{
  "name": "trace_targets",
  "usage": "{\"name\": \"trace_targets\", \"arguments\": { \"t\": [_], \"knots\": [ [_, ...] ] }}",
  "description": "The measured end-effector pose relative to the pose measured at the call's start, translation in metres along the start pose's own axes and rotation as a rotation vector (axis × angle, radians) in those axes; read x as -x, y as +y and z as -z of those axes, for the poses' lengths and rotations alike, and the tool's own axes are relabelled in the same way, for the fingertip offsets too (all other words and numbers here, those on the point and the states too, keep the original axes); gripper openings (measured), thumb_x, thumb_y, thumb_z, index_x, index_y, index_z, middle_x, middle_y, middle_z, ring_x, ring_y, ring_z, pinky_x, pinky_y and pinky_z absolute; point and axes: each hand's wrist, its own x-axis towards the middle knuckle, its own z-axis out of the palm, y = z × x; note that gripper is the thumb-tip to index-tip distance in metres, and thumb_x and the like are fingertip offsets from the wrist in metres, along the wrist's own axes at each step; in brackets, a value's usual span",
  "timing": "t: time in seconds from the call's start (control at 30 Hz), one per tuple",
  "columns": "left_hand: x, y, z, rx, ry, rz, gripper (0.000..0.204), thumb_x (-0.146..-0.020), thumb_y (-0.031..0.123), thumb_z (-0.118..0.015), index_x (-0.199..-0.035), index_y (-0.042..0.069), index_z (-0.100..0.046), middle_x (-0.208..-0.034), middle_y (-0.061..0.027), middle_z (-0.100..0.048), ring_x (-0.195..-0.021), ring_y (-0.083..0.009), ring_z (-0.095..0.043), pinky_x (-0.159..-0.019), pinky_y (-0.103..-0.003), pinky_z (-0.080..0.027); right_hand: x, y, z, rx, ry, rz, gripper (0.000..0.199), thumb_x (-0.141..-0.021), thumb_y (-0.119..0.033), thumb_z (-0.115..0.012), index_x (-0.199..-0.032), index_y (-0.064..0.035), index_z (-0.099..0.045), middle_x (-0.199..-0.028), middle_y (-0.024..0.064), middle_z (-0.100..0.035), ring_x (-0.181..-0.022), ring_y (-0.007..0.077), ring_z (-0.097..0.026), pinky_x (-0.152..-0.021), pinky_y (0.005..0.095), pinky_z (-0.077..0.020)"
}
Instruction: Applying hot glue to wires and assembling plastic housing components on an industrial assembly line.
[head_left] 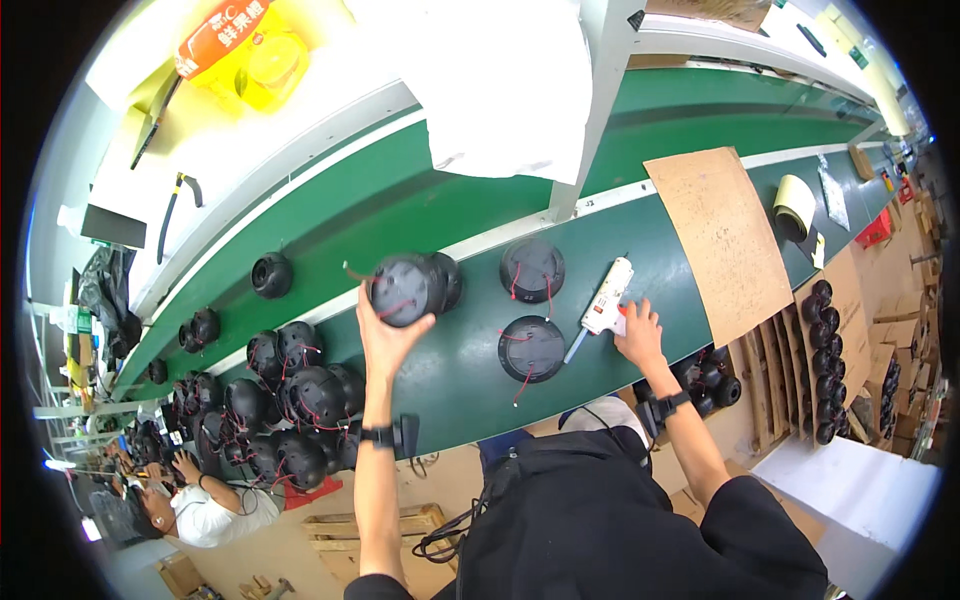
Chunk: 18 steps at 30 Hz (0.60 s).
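My left hand [388,340] is closed round the side of a black round housing [405,290] with a red wire across its flat face. Directly behind it shows a second black housing [447,280], and I cannot tell whether the two touch. At the right, my right hand [640,338] has its fingers curled at the red-trimmed handle of a white glue gun [608,297], whose handle they partly hide. Between my hands, two flat-faced black housings with red wires lie on the green bench: an upper one [532,270] and a lower one [531,350].
Many black housings [315,395] crowd the bench at left; one more [271,275] sits on the green belt [350,215]. A brown cardboard sheet [722,245] and a tape roll [794,205] lie to the right. A white post [590,120] rises behind. Another person [225,515] works at lower left.
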Motion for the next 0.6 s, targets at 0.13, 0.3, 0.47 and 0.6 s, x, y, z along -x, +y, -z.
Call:
{"name": "trace_targets", "arguments": {
  "t": [0.13, 0.3, 0.47, 0.6],
  "knots": [
    [-0.027, 0.001, -0.025, -0.042, -0.066, 0.188, 0.125, -0.055, 0.033, -0.096, -0.151, -0.002, -0.025, -0.144, -0.0262, -0.04, -0.13, -0.0383, -0.048, -0.11, -0.045, -0.04, 0.006, -0.048, 0.042, -0.322, 0.079, 0.282, 0.067, -0.073, -0.021, -0.08, -0.131, -0.002, -0.052, -0.131, 0.0185, -0.052, -0.122, 0.0385, -0.052, -0.104, 0.0473, -0.0437],
    [-0.032, -0.004, -0.041, -0.009, -0.143, 0.236, 0.131, -0.058, 0.034, -0.095, -0.153, -0.006, -0.014, -0.153, -0.0299, -0.029, -0.139, -0.0401, -0.039, -0.116, -0.044, -0.035, 0.011, -0.13, 0.016, -0.239, -0.229, 0.545, 0.118, -0.059, -0.042, -0.091, -0.155, -0.0202, -0.026, -0.151, 0.0284, -0.028, -0.133, 0.0493, -0.038, -0.101, 0.0596, -0.0445],
    [-0.016, -0.023, -0.042, 0.082, -0.101, 0.169, 0.131, -0.063, 0.038, -0.092, -0.155, -0.003, -0.009, -0.153, -0.0296, -0.03, -0.141, -0.0409, -0.036, -0.115, -0.046, -0.034, 0.008, -0.141, 0.01, -0.017, -0.265, 0.587, 0.106, -0.066, -0.036, -0.086, -0.152, -0.0136, -0.029, -0.145, 0.0268, -0.035, -0.128, 0.047, -0.043, -0.096, 0.0531, -0.0483],
    [0.009, -0.05, -0.035, 0.261, -0.008, 0.417, 0.114, -0.078, 0.041, -0.082, -0.157, 0.003, -0.009, -0.153, -0.0288, -0.03, -0.142, -0.041, -0.034, -0.113, -0.048, -0.035, -0.002, -0.121, 0.027, -0.434, -0.125, 0.521, 0.084, -0.074, -0.025, -0.078, -0.146, -0.0097, -0.037, -0.124, 0.0174, -0.051, -0.107, 0.0383, -0.052, -0.087, 0.0465, -0.0527]
  ]
}}
